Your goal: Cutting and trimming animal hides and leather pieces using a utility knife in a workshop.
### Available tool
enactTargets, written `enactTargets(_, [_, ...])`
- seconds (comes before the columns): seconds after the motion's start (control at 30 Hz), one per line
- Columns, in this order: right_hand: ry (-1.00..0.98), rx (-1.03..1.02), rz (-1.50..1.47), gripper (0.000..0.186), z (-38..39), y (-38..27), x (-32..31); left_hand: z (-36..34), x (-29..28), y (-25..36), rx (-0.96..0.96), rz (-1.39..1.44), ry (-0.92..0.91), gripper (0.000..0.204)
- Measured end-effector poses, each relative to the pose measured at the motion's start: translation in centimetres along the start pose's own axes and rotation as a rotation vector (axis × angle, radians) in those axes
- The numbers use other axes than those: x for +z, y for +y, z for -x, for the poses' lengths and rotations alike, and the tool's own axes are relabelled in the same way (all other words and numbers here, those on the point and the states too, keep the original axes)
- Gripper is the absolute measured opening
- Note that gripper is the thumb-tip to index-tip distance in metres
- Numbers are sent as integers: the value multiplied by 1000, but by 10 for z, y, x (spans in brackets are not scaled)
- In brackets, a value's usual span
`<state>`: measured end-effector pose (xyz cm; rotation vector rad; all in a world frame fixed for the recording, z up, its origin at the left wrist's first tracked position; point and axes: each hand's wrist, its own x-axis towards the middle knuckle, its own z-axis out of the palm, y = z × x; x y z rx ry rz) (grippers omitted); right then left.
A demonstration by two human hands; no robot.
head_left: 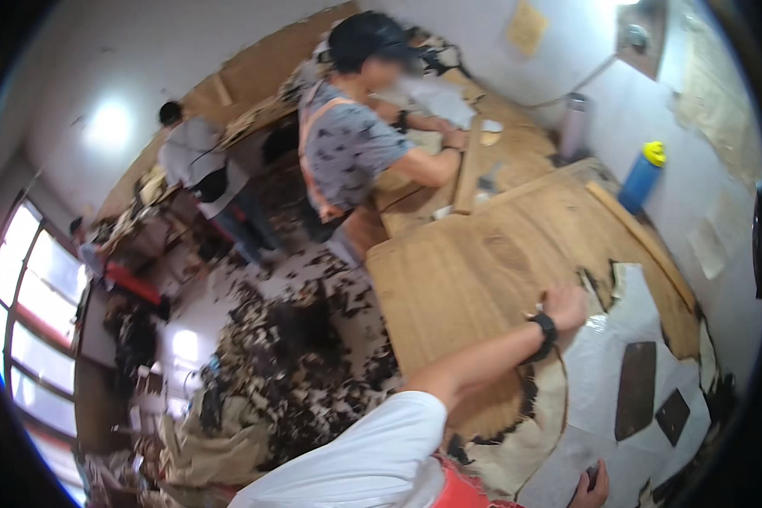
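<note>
My left hand [565, 306], with a black watch [547, 335] on its wrist, rests at the upper edge of a pale, hide-like sheet [588, 381]. Its fingers are curled, and what is under them is hidden. At the lower edge my right hand [594, 488] shows only in part, thumb and finger around something small and dark over the sheet. On the sheet are two dark four-sided patches [636, 391], either holes or pieces. A bare wooden board [470, 284] lies beneath, with a cream ragged-edged piece [525, 440] showing beside my left forearm.
Across the board a co-worker [356, 140] leans over the table by a wooden bar [467, 173]. A blue bottle [639, 182] and a purple flask [572, 127] stand by the wall. Dark scraps [292, 347] cover the floor at left. Another person [203, 161] stands farther back.
</note>
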<state>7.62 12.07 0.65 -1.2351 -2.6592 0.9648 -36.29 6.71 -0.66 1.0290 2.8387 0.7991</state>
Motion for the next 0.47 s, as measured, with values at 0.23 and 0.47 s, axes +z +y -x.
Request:
enactTargets(0.23, [283,-239,26,46,-7,24,18,1,16,2,182,451,-44,8])
enactTargets(0.47, [42,-98,153,51,-11,-39,-7,32,-23,-31,941,-349,131,29])
